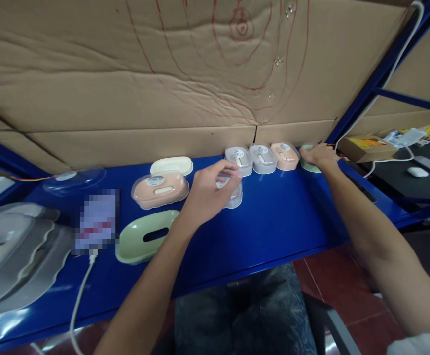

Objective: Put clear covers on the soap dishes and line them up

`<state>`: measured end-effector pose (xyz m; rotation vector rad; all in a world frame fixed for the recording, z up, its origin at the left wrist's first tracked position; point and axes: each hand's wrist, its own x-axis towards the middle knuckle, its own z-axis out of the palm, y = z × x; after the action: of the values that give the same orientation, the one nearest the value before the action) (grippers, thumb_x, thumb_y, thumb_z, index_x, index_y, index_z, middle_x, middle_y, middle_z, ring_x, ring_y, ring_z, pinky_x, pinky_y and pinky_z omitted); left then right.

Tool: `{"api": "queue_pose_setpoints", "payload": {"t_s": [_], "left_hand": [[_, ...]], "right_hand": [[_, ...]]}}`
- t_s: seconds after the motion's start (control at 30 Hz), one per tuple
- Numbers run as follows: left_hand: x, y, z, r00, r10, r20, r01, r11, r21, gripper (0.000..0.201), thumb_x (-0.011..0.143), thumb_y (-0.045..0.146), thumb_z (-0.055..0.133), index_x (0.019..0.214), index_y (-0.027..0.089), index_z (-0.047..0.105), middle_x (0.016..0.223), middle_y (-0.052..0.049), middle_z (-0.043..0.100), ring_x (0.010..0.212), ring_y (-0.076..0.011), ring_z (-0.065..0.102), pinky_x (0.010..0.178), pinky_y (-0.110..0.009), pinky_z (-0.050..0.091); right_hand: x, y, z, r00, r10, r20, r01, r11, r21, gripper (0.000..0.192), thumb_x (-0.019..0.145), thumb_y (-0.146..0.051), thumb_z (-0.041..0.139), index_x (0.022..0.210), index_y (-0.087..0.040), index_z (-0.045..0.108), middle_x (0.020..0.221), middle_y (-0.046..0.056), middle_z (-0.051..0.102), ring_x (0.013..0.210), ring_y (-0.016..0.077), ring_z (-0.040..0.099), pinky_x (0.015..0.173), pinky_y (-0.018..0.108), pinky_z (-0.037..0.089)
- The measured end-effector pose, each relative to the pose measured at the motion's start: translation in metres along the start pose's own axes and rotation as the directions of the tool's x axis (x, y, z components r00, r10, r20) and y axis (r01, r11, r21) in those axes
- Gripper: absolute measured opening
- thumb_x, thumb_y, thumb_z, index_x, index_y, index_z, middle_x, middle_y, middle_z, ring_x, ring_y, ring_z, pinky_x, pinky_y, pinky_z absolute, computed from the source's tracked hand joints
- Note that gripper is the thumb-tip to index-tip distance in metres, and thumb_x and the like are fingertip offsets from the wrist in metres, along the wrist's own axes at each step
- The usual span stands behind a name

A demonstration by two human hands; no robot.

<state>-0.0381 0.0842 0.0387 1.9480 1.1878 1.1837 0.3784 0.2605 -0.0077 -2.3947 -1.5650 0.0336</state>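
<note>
My left hand (pixel 207 192) grips a clear-lidded soap box (pixel 234 195) in the middle of the blue shelf (pixel 281 222). My right hand (pixel 320 155) rests on a green soap box (pixel 308 165) at the far right of a row against the cardboard wall. That row holds two grey boxes (pixel 239 160) (pixel 262 158) and a peach box (pixel 285 156). Nearer the left stand a large peach box (pixel 160 189) with a clear lid, a cream tray (pixel 172 165) and an open green tray (pixel 146 235).
A phone (pixel 96 222) with a white cable (pixel 80 301) lies at the left, beside clear plastic lids (pixel 15 251) and a clear lid (pixel 75 178). Cardboard (pixel 163 74) backs the shelf. At the right, a blue post (pixel 377 74), a small yellow box (pixel 365 147) and a white mouse (pixel 417 172).
</note>
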Motion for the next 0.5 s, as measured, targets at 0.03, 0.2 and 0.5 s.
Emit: {"api": "queue_pose_setpoints", "payload": {"t_s": [0.03, 0.2, 0.5], "left_hand": [[0.000, 0.000, 0.000, 1.000, -0.001, -0.001, 0.001, 1.000, 0.002, 0.018, 0.102, 0.039, 0.070, 0.110, 0.025, 0.078, 0.113, -0.003, 0.086, 0.109, -0.0243, 0.080, 0.102, -0.039, 0.063], [0.000, -0.001, 0.000, 1.000, 0.003, 0.011, -0.003, 1.000, 0.005, 0.019, 0.103, 0.038, 0.069, 0.111, 0.023, 0.078, 0.114, -0.004, 0.085, 0.109, -0.0232, 0.079, 0.101, -0.038, 0.062], [0.001, -0.003, 0.000, 1.000, -0.008, 0.012, 0.008, 1.000, 0.003, 0.019, 0.103, 0.038, 0.069, 0.111, 0.024, 0.078, 0.115, -0.004, 0.085, 0.110, -0.0236, 0.079, 0.101, -0.038, 0.062]], "right_hand": [[-0.002, -0.002, 0.000, 0.996, 0.084, -0.013, -0.084, 0.996, -0.012, 0.114, 0.095, -0.083, 0.054, 0.161, 0.010, 0.044, 0.150, 0.053, 0.049, 0.146, 0.0666, 0.048, 0.106, 0.083, 0.048], [-0.011, -0.008, 0.000, 0.973, 0.230, -0.033, -0.231, 0.973, -0.015, 0.098, 0.101, -0.071, 0.050, 0.168, 0.000, 0.043, 0.163, 0.045, 0.047, 0.150, 0.0613, 0.050, 0.120, 0.080, 0.040], [-0.015, -0.005, 0.001, 0.975, 0.217, -0.048, -0.217, 0.976, 0.003, 0.088, 0.106, -0.068, 0.042, 0.167, -0.005, 0.047, 0.163, 0.042, 0.048, 0.150, 0.0600, 0.051, 0.117, 0.078, 0.042]]}}
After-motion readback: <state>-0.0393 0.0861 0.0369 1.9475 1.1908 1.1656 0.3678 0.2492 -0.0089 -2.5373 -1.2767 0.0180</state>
